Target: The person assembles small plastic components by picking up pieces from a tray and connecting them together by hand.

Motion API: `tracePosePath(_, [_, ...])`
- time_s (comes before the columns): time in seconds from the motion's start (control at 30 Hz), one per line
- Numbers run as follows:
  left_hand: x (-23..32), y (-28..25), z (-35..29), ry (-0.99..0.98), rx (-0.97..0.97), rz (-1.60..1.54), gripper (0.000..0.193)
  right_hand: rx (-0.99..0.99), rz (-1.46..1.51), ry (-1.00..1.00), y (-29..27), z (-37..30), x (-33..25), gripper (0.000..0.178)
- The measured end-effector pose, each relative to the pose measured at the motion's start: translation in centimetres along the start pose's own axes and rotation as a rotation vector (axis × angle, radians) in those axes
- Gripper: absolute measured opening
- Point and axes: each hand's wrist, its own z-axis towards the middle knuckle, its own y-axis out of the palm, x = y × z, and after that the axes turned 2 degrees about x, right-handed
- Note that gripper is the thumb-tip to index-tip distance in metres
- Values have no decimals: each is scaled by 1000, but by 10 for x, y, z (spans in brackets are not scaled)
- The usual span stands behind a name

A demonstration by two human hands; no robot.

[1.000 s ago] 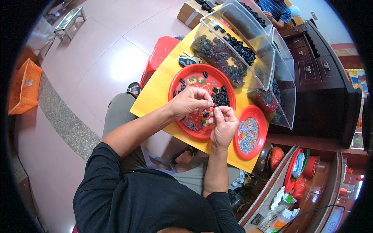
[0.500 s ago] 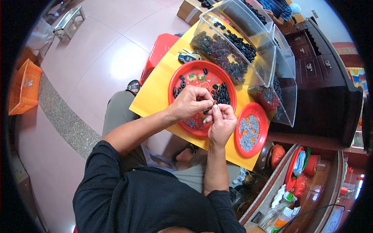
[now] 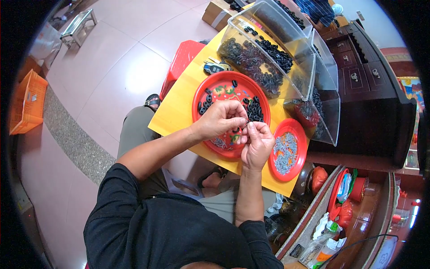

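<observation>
Over the near part of a round red tray [image 3: 197,92], my left hand [image 3: 219,120] and my right hand [image 3: 257,142] meet fingertip to fingertip. Both are closed in a pinch around a small dark piece [image 3: 247,121], mostly hidden by the fingers. Black oval pieces [image 3: 254,109] with slots lie heaped on the tray's right side, with a few more at its left. Thin silvery pins [image 3: 219,142] are scattered at the tray's near edge. To the right of my right hand, a smaller red plate [image 3: 303,154] holds many grey metal pins [image 3: 285,152].
Clear plastic bins [image 3: 309,92] full of black pieces stand along the far side of the yellow table [image 3: 168,114]. A blue-and-black tool [image 3: 217,67] lies beyond the tray. A red stool [image 3: 182,60] is at the left, dark drawers [image 3: 358,76] at the right, another person [image 3: 317,11] at the back.
My hands stay pinched together in nearly the same place, with slight finger movement. The whole view has shifted a little. The other person's hand has gone out of sight.
</observation>
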Motion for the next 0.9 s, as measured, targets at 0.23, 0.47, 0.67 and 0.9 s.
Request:
tracePosePath(0.23, [2,1,-3,94,57,204,9,14,-115,-45,6,-2,3,6])
tracePosePath(0.47, [10,6,-4,4,65,57,11,-11,-480,-268,6,1,0,6])
tracePosePath(0.67, [7,3,7,245,93,497,10,19,-158,-112,-15,7,-5,4])
tracePosePath(0.9, [-10,22,-3,377,75,1395,12,93,-123,-138,-41,-8,-13,4])
